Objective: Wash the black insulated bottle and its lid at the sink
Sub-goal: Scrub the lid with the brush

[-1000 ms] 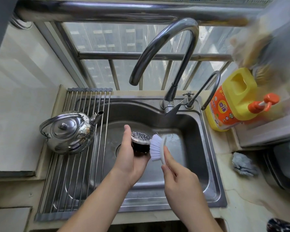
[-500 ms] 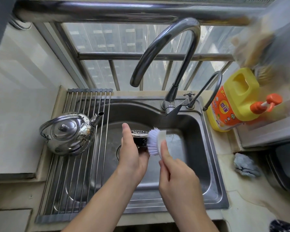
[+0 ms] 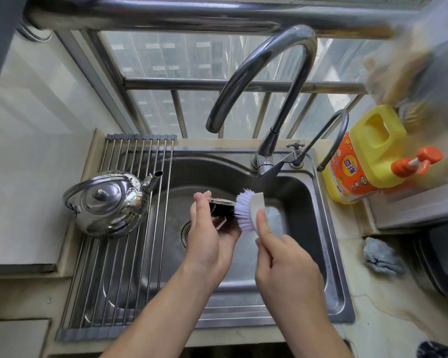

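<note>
Small black metal-rimmed lid (image 3: 223, 210) scrubbed above the stainless steel sink (image 3: 305, 218)
The lid has been tilted edge-on and the white-bristled plastic brush (image 3: 248, 210) laid against its side: lid washing is judged under way. The lid is held in the curled left hand (image 3: 207, 239), the brush in the curled right hand (image 3: 287, 264); the bottle is not seen

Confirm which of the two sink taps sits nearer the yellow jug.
The thin tap, right of the thick main faucet; its spout ends beside the yellow jug.
</note>
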